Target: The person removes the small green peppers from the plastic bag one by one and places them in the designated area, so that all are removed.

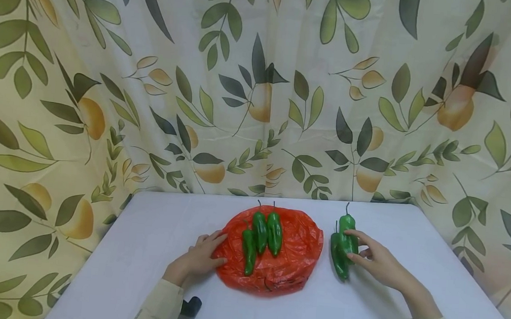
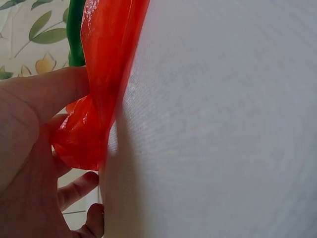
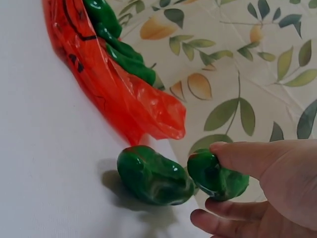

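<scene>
- The left hand (image 1: 203, 255) grips the edge of a crumpled red plastic bag (image 1: 300, 249) between thumb and fingers.
- Three long, glossy green peppers (image 1: 260, 231) lie side by side on the bag.
- Right of it, the right hand (image 1: 377, 261) pinches a stemmed green pepper (image 1: 347, 241).
- Another shiny green pepper (image 1: 339, 260) lies just beside that one, on the white tabletop (image 1: 151, 243).

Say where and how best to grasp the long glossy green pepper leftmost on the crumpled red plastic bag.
The long glossy green pepper is probably best grasped by its near half, from above and the near side, closing across its narrow width: its length runs away from the head camera, and its near end extends past the neighbouring green pepper, leaving both flanks free there.
</scene>
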The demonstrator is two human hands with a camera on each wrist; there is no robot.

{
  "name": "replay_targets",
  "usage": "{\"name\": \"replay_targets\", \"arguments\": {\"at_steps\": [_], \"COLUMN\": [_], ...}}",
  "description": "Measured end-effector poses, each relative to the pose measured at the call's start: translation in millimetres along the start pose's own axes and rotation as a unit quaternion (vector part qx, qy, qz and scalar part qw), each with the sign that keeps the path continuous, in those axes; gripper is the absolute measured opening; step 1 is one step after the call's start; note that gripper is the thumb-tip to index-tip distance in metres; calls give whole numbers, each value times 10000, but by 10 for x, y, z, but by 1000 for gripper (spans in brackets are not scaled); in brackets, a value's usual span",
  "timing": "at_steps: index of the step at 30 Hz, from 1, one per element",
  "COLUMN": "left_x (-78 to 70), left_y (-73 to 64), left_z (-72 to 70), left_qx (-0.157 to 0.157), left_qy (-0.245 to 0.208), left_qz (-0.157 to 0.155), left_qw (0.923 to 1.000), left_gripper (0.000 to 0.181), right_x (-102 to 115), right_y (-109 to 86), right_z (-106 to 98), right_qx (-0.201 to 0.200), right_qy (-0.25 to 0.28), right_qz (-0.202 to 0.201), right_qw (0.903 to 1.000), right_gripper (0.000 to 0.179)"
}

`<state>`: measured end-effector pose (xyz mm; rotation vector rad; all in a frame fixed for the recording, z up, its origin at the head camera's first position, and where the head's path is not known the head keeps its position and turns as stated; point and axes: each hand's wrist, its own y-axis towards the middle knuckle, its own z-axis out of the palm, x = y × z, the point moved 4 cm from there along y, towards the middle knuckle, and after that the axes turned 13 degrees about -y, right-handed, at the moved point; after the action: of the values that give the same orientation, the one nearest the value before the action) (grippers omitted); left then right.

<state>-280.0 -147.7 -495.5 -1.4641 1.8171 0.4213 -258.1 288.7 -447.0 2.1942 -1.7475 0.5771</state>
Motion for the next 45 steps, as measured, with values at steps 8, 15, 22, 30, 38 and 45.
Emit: {"name": "replay_targets", "arguments": {"at_steps": [8,15,22,30,38,45], "left_x": [15,5,35,32,20,13], "left_y": [18,12,33,38,22,16], "left_z": [16,5,15,11,8,6], "left_qx": [8,-7,12,18,-9,-20], "left_qy": [57,102,112,90,66,96], "left_qz": [18,-5,16,-16,-30,-8], "left_qw": [10000,9999,9999,10000,10000,10000], "left_gripper": [73,73,73,74,73,73], "right_x": [-154,-271,-343,-332,-306,-352], "right_y": [-41,-44,-38,-47,-67,-57], "right_z": [-12,3,44,50,32,15], "right_qx": [282,452,673,774,836,783], "right_qy": [6,44,-69,-304,-472,-537], "right_qz": [59,-136,-257,-162,-147,-147], "right_qw": [9996,9989,9974,9964,9953,9954], "right_gripper": [63,61,57,75,85,84]}}
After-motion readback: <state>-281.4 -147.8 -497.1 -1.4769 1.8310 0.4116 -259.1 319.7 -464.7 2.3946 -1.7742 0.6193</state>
